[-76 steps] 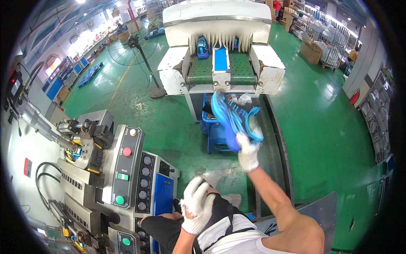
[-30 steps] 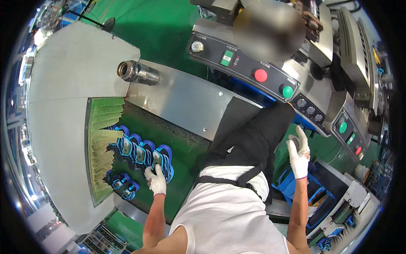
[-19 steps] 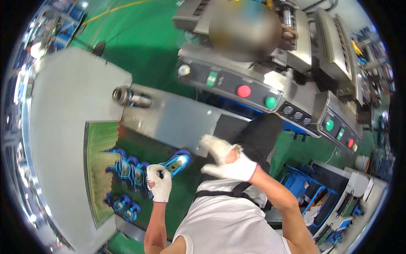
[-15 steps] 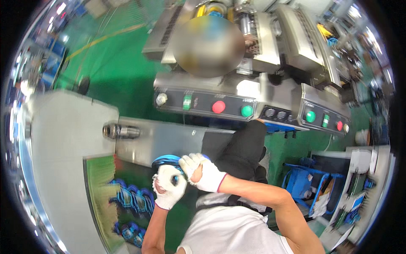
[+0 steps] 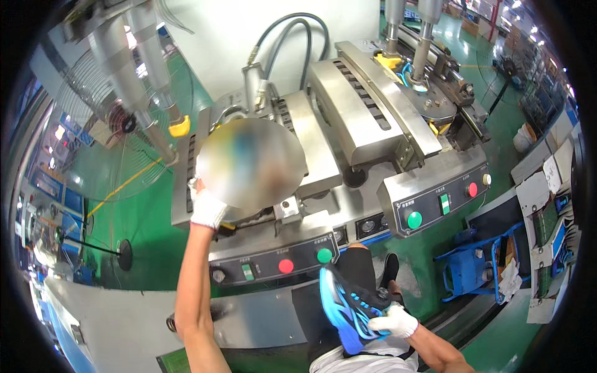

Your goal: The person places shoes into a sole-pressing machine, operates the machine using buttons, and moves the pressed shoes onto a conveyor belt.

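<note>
My right hand (image 5: 395,322), in a white knit glove, is closed on a black and bright-blue sports shoe (image 5: 342,311), held tilted over my lap. Its fingers wrap around one end of the shoe. My left hand (image 5: 208,210), gloved the same way, reaches forward to the left station of a metal machine (image 5: 317,161). A blurred round patch covers its fingertips and whatever they touch there, so its grip is hidden.
A left control panel (image 5: 233,273) with red and green buttons lies below my left hand. The right control panel (image 5: 404,205) sits farther right. Steel cylinders (image 5: 124,68) with a yellow block (image 5: 179,127) hang at upper left. A blue cart (image 5: 466,276) stands at right.
The head view has swung toward the machine. My hands, together at lower left before, are apart: the left has reached forward to the machine, and the right holds the shoe farther right.
</note>
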{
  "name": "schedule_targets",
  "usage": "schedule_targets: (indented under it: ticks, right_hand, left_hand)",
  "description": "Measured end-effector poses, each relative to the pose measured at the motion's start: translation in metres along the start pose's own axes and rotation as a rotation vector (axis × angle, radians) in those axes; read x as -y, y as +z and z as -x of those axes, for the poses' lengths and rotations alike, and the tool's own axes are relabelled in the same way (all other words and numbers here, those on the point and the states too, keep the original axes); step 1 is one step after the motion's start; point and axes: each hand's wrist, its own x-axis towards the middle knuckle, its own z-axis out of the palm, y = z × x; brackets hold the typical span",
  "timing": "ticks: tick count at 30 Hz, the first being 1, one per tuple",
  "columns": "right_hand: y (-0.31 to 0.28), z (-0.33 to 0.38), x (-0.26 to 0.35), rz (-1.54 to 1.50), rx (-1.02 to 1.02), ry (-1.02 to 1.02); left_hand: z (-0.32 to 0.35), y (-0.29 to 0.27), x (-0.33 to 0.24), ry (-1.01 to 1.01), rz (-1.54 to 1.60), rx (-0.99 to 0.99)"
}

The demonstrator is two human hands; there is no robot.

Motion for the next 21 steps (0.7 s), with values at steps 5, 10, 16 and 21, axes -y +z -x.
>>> schedule_targets:
  ticks: [5, 10, 16, 21]
  right_hand:
    - [-0.015, 0.003, -0.015, -0.353, -0.113, -0.131]
    - [-0.02, 0.018, -0.023, -0.428, -0.172, -0.144]
    - [-0.015, 0.015, -0.014, -0.426, -0.171, -0.243]
    - [0.015, 0.005, 0.011, -0.35, -0.263, -0.411]
  left_hand:
    - [-0.088, 0.079, 0.036, -0.346, -0.084, 0.11]
    - [-0.104, 0.126, 0.059, -0.488, -0.227, 0.166]
    - [-0.116, 0.062, 0.045, -0.438, -0.11, 0.005]
    - [-0.04, -0.048, -0.007, -0.274, 0.039, -0.282]
